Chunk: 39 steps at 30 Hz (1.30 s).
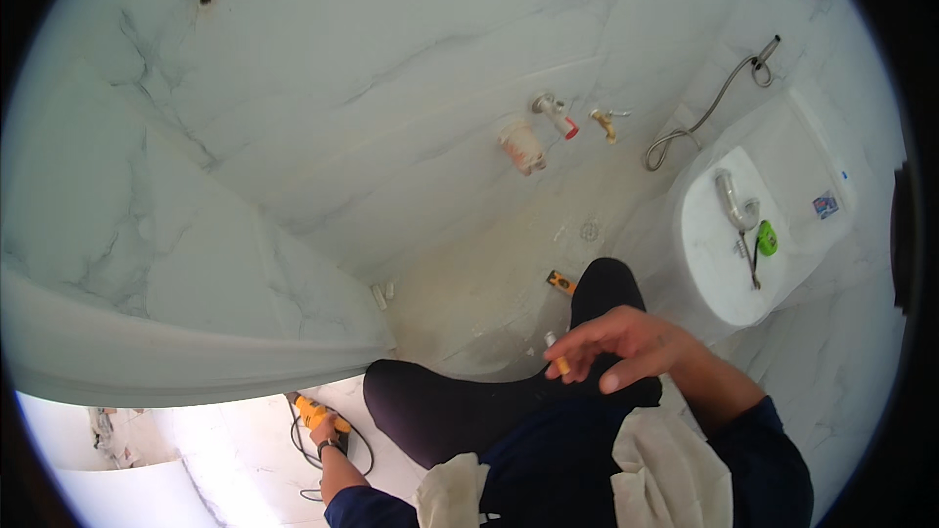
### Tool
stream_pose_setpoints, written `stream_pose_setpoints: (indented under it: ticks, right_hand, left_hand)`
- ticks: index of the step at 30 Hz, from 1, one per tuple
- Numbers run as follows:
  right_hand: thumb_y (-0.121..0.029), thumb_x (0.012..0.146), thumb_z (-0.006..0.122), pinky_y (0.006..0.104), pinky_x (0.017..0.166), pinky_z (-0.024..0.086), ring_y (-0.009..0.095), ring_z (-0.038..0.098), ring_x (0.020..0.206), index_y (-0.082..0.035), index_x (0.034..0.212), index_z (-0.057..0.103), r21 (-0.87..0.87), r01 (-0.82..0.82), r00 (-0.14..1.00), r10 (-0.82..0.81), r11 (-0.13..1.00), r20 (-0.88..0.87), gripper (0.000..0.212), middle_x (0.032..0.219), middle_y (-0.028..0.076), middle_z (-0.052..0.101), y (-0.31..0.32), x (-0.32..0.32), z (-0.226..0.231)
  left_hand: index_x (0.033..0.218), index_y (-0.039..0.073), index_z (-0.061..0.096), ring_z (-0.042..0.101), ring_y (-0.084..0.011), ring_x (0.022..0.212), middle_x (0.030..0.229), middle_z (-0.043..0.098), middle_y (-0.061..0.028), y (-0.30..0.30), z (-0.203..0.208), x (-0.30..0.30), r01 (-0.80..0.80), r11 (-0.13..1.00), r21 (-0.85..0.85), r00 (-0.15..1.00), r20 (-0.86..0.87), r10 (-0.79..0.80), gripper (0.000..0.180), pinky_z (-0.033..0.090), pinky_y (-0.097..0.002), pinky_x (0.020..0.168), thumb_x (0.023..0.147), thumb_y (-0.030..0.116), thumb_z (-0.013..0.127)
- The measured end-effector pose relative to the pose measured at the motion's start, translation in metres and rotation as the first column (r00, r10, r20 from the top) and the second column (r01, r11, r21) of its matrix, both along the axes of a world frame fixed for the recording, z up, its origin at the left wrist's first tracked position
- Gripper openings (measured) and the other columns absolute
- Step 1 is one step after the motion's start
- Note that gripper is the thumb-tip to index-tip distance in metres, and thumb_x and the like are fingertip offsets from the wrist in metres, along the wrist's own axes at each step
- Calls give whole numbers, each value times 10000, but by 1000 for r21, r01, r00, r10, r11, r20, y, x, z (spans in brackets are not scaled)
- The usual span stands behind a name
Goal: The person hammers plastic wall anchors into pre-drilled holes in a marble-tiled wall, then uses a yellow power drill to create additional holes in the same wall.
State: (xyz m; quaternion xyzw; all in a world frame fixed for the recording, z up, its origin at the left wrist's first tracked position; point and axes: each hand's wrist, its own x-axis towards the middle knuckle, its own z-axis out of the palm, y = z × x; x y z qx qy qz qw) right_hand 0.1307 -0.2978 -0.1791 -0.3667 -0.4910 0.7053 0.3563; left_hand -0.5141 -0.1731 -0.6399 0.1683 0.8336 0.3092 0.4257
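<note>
Low on the left, my left hand (325, 430) is closed around a yellow corded power drill (308, 411), which rests on or just above the pale floor. Its black cord (368, 442) loops beside my wrist. Over my lap, my right hand (621, 337) pinches a cigarette (561, 363) between its fingers; the orange end and part of the white paper show. Just past my right knee lies a small yellow-and-black tool (561, 283) on the floor, partly hidden by the leg.
A white toilet (699, 264) stands at right; a clear bent pipe (727, 198) and green tape measure (767, 238) lie on its lid. Along the wall are a brass tap (605, 124), a capped pipe (556, 117) and a flexible hose (719, 98). A floor drain (589, 232) lies ahead.
</note>
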Motion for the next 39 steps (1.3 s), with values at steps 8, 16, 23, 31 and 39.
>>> stream_pose_setpoints:
  ticks: [8,16,23,31,39]
  right_hand:
    - [-274,882,843,344,997,535,199,667,1152,10,1578,488,279,-137,968,188,951,-165,831,1412,140,678,27,-30,41]
    - [-494,847,844,421,996,542,364,686,1183,155,1507,495,707,-157,720,570,690,-396,989,1491,310,591,21,-71,110]
    - [-502,845,859,445,947,555,399,699,1128,206,1461,521,825,-6,558,687,565,-466,998,1401,353,634,5,-88,131]
    - [-556,859,837,455,974,549,421,696,1156,208,1462,516,853,-35,493,751,521,-439,1025,1378,359,642,-10,-63,135]
    - [-391,855,866,387,967,564,294,707,1175,48,1487,571,750,-246,790,576,614,-212,824,1347,206,703,29,2,109]
  left_hand:
    - [1101,-48,657,722,-281,882,1001,710,-124,-89,58,56,-63,921,384,997,-9,72,461,612,-399,833,689,39,844]
    - [1352,-17,509,672,-248,1032,1219,638,-132,-127,208,62,-269,670,692,939,34,343,624,584,-395,928,821,35,831]
    - [1382,-23,527,654,-211,984,1170,642,-116,-138,371,85,-105,472,876,929,-82,360,580,570,-340,882,924,228,778]
    - [1571,-30,373,618,-271,1139,1251,598,-178,-164,516,174,140,88,986,987,-132,-90,912,573,-414,943,905,499,701]
    - [1543,-70,388,648,-367,1257,1313,617,-225,-143,587,265,109,-58,992,898,-123,-423,1037,549,-474,1080,818,570,764]
